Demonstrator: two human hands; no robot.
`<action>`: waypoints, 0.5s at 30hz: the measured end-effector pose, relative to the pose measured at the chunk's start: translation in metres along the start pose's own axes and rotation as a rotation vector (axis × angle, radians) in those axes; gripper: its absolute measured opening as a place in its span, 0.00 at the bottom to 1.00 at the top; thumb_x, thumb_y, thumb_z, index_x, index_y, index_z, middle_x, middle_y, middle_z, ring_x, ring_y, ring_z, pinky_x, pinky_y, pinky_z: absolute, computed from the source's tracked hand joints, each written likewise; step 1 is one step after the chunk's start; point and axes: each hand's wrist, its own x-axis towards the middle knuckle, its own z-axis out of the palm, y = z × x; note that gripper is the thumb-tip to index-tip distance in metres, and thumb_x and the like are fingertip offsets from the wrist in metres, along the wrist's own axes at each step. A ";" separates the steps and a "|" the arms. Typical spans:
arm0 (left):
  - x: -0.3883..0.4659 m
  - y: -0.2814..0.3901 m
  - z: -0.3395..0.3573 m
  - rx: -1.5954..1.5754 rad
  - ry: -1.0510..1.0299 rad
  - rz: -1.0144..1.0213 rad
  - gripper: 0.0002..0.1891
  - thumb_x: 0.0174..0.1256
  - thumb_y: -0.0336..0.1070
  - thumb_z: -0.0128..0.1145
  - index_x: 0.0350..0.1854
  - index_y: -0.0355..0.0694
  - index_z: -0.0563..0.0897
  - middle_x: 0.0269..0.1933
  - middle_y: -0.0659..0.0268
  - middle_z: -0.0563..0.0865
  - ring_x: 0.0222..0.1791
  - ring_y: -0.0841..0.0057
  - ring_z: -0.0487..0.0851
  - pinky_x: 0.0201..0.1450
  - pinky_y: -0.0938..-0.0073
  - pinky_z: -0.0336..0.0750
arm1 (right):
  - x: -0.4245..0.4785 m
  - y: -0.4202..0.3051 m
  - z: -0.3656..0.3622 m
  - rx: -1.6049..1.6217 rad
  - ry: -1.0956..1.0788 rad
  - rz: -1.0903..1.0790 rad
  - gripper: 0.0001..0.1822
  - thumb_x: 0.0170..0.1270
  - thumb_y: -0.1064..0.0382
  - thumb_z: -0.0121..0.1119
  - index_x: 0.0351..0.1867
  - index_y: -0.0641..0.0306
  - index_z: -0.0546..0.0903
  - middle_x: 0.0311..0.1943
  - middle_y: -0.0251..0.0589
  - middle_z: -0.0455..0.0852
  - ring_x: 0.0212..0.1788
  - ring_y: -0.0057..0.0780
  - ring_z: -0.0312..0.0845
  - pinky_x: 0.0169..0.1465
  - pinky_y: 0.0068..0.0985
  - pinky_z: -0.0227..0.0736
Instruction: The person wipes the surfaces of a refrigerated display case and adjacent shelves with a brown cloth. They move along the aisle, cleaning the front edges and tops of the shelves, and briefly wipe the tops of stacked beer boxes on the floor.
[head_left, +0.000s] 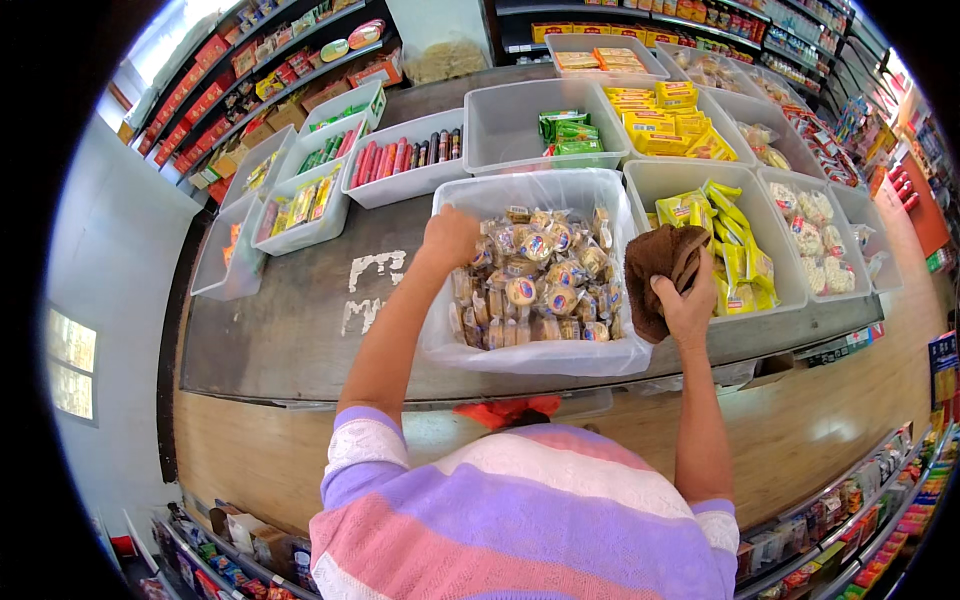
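Observation:
A translucent plastic tub (540, 360) with a clear liner stands before me, full of individually wrapped round biscuits (561, 274). My left hand (450, 236) is curled at its left rim, near the far corner. The fingertips are hidden, and whether they also pinch the liner cannot be seen. A bunched brown cloth (651, 281) is held in my right hand (684, 300), thumb on top. The cloth hangs at the tub's right rim and partly covers the neighbouring tub (750, 315) of yellow packets (742, 255).
Behind stand tubs with green packets (574, 135) and yellow boxes (667, 124). A tub of stick-shaped packs (405, 157) is at the left on the dark table (285, 330). Pale puffed snacks (817, 240) fill a tub at right. Stocked shelves (840, 532) line the floor behind me.

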 end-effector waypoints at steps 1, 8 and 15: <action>-0.008 0.012 -0.005 0.126 -0.079 -0.062 0.08 0.51 0.40 0.63 0.31 0.44 0.87 0.36 0.60 0.87 0.42 0.64 0.82 0.39 0.65 0.76 | 0.000 0.001 0.000 0.008 -0.001 0.002 0.36 0.45 0.63 0.66 0.56 0.79 0.67 0.42 0.56 0.82 0.43 0.43 0.80 0.48 0.32 0.74; -0.014 0.029 0.004 0.175 -0.073 -0.131 0.06 0.54 0.37 0.61 0.32 0.44 0.88 0.37 0.56 0.85 0.43 0.64 0.81 0.38 0.67 0.76 | 0.000 0.006 0.000 0.043 -0.024 0.031 0.36 0.45 0.64 0.66 0.57 0.78 0.67 0.44 0.56 0.81 0.45 0.43 0.80 0.50 0.33 0.73; -0.014 0.024 -0.002 -0.236 0.283 -0.251 0.06 0.51 0.25 0.58 0.32 0.36 0.80 0.40 0.51 0.78 0.42 0.54 0.79 0.40 0.59 0.78 | 0.000 0.001 -0.001 0.000 -0.015 0.014 0.37 0.46 0.64 0.66 0.58 0.80 0.65 0.45 0.57 0.81 0.46 0.44 0.79 0.51 0.33 0.73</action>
